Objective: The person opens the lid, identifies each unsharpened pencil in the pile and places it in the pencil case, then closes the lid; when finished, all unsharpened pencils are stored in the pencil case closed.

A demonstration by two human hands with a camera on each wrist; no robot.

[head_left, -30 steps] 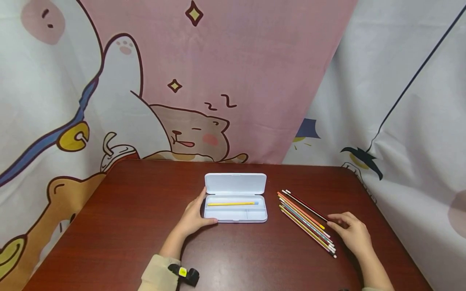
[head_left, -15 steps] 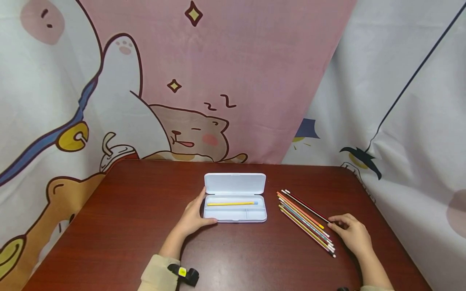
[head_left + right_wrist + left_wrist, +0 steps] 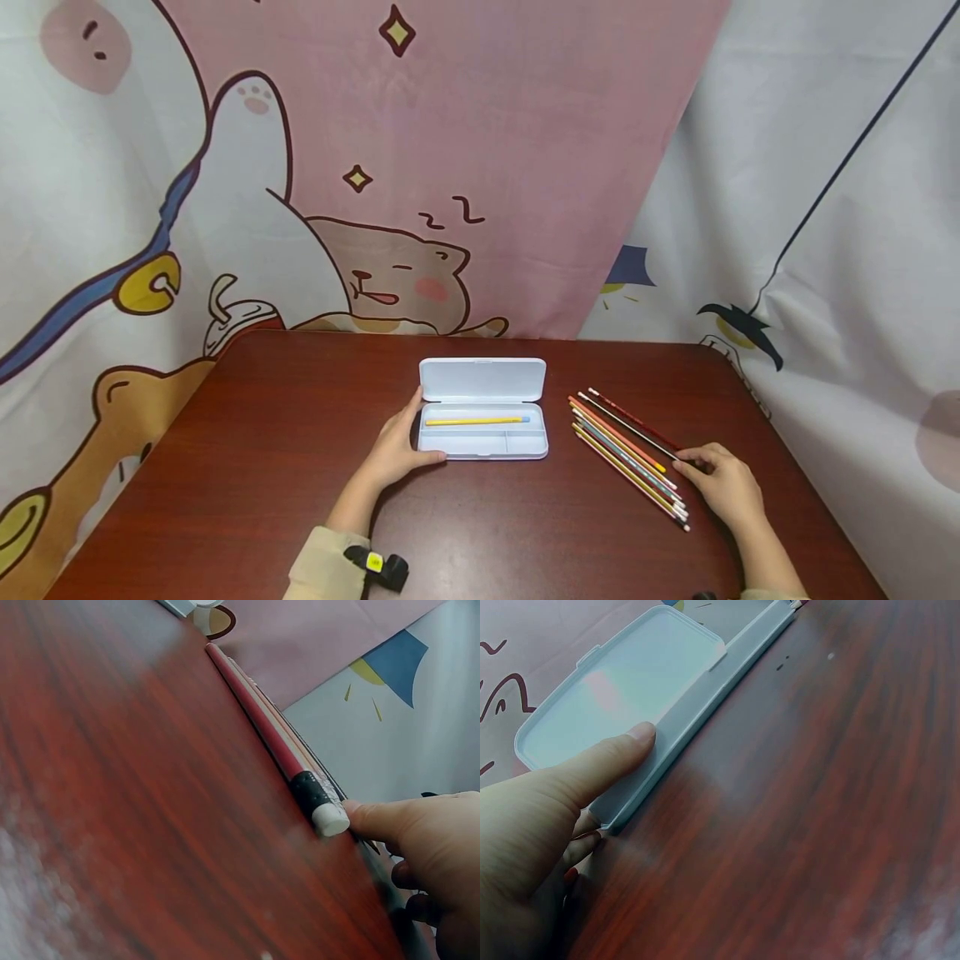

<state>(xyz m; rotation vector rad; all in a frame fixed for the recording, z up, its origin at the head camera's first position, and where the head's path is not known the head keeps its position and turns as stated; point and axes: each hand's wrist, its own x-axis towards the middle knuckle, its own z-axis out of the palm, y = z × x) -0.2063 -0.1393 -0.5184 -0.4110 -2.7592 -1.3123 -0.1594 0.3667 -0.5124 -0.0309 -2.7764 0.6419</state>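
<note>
Since half a second ago, the red pencil (image 3: 633, 417) has shifted a little, so it lies slightly apart from the dark pencil (image 3: 627, 425), on the right of it. The right grip (image 3: 727, 487) is at the near end of both, its thumb and forefinger pinching the dark pencil. The other pencils (image 3: 630, 457) lie together on the counter (image 3: 480, 525), slanting from far left to near right. The left grip (image 3: 393, 442) is holding the left end of the open pencil case (image 3: 465, 447), its thumb on the near edge. Inside, the yellow pencil (image 3: 476, 422) rests in the far compartment
</note>
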